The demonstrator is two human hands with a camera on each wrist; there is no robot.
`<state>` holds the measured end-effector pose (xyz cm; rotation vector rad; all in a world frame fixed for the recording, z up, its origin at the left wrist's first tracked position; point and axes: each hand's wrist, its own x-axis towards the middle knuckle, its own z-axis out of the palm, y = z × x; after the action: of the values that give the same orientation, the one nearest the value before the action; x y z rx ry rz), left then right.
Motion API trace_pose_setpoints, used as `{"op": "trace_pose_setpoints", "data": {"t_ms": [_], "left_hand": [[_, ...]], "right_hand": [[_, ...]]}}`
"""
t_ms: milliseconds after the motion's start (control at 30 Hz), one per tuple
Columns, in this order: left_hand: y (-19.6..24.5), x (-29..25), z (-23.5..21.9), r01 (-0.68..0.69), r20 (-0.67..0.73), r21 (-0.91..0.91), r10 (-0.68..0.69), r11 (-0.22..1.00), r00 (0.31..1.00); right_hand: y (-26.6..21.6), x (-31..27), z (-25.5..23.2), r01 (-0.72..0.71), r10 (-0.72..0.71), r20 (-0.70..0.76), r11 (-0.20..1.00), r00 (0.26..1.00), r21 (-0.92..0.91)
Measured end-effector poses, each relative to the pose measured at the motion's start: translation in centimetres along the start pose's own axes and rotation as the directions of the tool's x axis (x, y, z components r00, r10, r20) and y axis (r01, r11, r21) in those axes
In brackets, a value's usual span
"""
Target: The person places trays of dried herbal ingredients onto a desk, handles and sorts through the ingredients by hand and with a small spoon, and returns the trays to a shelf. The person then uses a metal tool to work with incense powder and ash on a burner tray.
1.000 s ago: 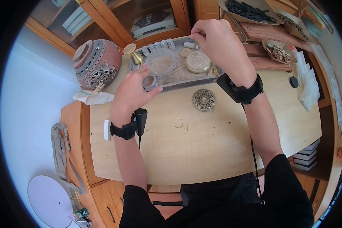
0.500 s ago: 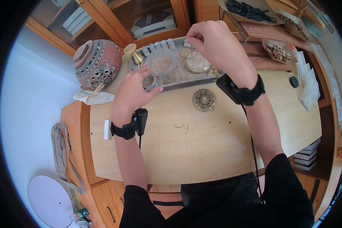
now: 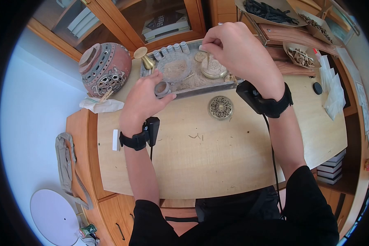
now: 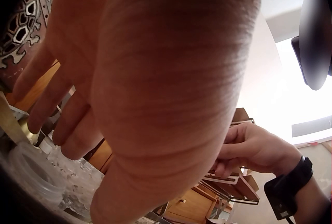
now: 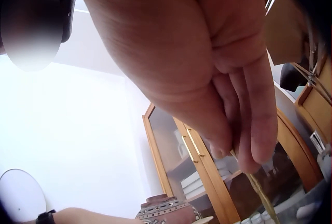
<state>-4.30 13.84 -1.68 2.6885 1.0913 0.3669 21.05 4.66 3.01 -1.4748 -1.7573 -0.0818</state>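
My right hand (image 3: 244, 53) pinches a thin brass stick (image 5: 262, 193) between thumb and fingertips. The stick points down over a round brass incense burner (image 3: 214, 73) with a pale patterned top. Beside the front left of the grey tray (image 3: 201, 92), my left hand (image 3: 142, 97) lies with its fingers extended and thumb spread. Between that thumb and the fingers stands a small clear jar (image 3: 162, 88) of brown powder. A clear glass dish (image 3: 174, 67) of pale powder sits just beyond. In the left wrist view, the left fingers hang loosely near the jar's rim.
A pierced brass lid (image 3: 220, 108) lies on the table before the tray. Several small vials (image 3: 170, 49) line the tray's back edge, near a flared brass piece (image 3: 144, 58). A large pierced clay pot (image 3: 105, 69) stands left; wooden racks (image 3: 291, 36) rise at the right.
The right hand has shifted slightly, bringing the stick lower and over the burner's left part. My left hand stays in place beside the jar.
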Motion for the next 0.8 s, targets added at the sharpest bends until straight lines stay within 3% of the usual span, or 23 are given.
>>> {"op": "trace_pose_setpoints", "data": {"t_ms": [633, 700, 800], "left_hand": [[0.4, -0.1, -0.2, 0.023, 0.004, -0.020, -0.023, 1.000, 1.000], [0.3, -0.1, -0.1, 0.016, -0.004, -0.018, -0.016, 1.000, 1.000], [0.3, -0.1, -0.1, 0.015, -0.001, -0.013, -0.015, 1.000, 1.000]], "right_hand": [[0.4, -0.6, -2.9, -0.029, 0.043, 0.078, 0.984, 0.996, -0.176], [0.2, -0.5, -3.1, -0.119, 0.153, 0.117, 0.959, 0.981, -0.257], [0.5, -0.8, -3.3, -0.098, 0.115, 0.072, 0.973, 0.991, -0.211]]}}
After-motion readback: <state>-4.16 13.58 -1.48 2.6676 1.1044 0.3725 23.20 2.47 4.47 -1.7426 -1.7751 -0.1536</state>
